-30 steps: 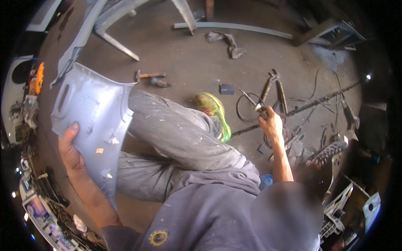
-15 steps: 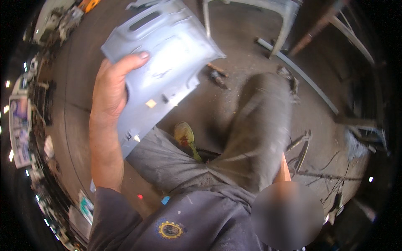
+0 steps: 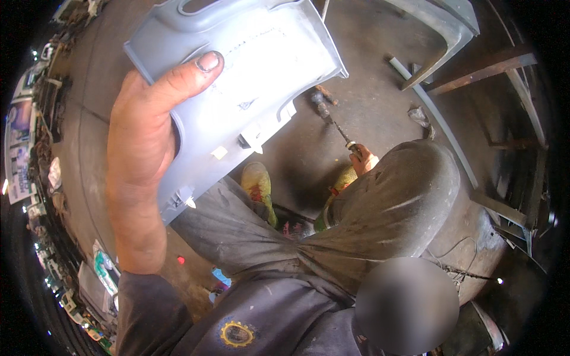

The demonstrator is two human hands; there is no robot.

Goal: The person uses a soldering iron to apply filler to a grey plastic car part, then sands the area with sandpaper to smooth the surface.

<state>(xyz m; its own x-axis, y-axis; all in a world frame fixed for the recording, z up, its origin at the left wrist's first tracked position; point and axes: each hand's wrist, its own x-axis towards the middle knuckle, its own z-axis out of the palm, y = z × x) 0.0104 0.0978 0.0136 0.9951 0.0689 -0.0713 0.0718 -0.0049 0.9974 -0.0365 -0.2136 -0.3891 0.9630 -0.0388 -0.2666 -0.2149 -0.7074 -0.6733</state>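
Observation:
My left hand [image 3: 154,118] grips a light grey moulded plastic panel [image 3: 267,65] by its left edge, the thumb flat on its face. The panel has an oblong slot near the top, cut off by the picture's edge. Small white clips and a pale square patch sit along its lower part, and a dark, rough line crosses its face. Low between my knees, my right hand [image 3: 365,161] is closed on the handle of a thin-shafted hand tool [image 3: 341,132]. Its shaft points toward a dark lump [image 3: 319,105] on the floor; whether they touch I cannot tell.
Pale legs of a chair or stand [image 3: 442,44] rise at the upper right, beside a long grey bar [image 3: 442,121] on the floor and a rusty metal frame [image 3: 484,71]. Cables [image 3: 460,261] lie at the lower right. Cluttered items line the far left.
My right hand has come from behind my right knee to between my legs, now with the tool showing. The panel has come closer and slightly left. My right knee has swung outward.

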